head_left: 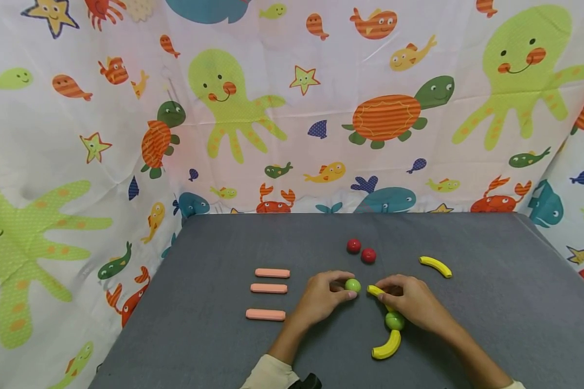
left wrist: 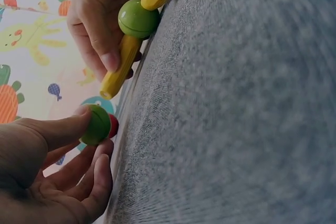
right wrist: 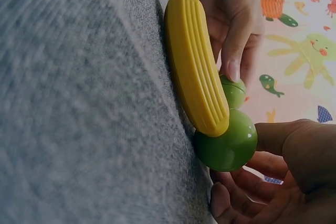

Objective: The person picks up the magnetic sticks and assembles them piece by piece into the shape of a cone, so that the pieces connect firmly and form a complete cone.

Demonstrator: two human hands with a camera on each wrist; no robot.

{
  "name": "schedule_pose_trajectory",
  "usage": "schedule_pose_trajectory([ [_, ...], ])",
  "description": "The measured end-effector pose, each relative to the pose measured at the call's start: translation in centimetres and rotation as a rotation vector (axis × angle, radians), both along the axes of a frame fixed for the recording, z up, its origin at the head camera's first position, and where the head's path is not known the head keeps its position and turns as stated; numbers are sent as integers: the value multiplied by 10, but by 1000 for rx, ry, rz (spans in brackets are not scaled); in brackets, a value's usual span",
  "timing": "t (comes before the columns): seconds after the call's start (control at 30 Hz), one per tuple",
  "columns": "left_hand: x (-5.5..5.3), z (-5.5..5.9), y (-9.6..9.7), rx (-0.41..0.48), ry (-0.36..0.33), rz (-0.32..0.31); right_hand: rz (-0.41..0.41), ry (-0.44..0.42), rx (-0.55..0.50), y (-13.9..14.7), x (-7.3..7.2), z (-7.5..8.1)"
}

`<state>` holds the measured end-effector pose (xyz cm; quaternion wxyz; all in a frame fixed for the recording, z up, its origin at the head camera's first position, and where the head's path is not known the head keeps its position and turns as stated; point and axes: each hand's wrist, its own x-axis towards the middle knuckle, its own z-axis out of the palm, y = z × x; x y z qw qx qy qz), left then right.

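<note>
In the head view my left hand (head_left: 318, 297) pinches a green ball (head_left: 352, 286) between thumb and fingers. To its right, my right hand (head_left: 415, 303) grips a yellow curved piece (head_left: 375, 290), whose near end meets a second green ball (head_left: 395, 321). Another yellow curved piece (head_left: 387, 346) joins that ball on the near side, so the three form a chain. A small gap separates the held ball from the chain's far end, which shows a hole in the left wrist view on the gripped yellow piece (left wrist: 118, 72). The right wrist view partly hides this piece.
Two red balls (head_left: 368, 255) lie beyond the hands on the grey table (head_left: 214, 346). A loose yellow curved piece (head_left: 436, 267) is at the back right. Three pink sticks (head_left: 269, 288) lie left of the left hand. A sea-animal printed cloth (head_left: 282, 119) hangs behind the table.
</note>
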<state>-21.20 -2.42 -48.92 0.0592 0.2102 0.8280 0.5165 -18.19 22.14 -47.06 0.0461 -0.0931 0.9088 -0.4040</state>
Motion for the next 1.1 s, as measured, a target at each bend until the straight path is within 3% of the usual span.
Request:
schedule_pose_trajectory([
  [0.47, 2, 1, 5, -16, -58, -35, 26, -8, -8, -3, 0, 1],
  [1.1, 6, 2, 3, 4, -58, -24, 42, -24, -11, 0, 0, -1],
])
